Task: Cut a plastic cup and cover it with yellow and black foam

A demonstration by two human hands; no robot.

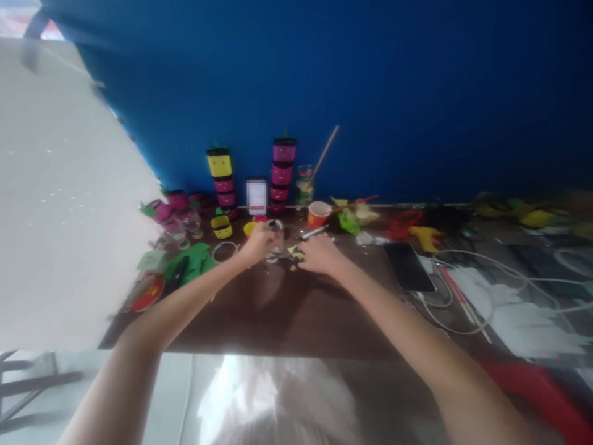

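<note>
Clear plastic container (278, 245) sits between your hands, probably kept central for two-handed work. Left hand (261, 243) curls nearly closed at its rim, likely steadying; right hand (319, 253) half-bends by a yellow scrap (294, 251). Blur; can't confirm either grip.

Clear container (279, 237), blurred, stands on the brown table (278, 321); a small yellow piece (295, 251) lies near its right side.
</note>
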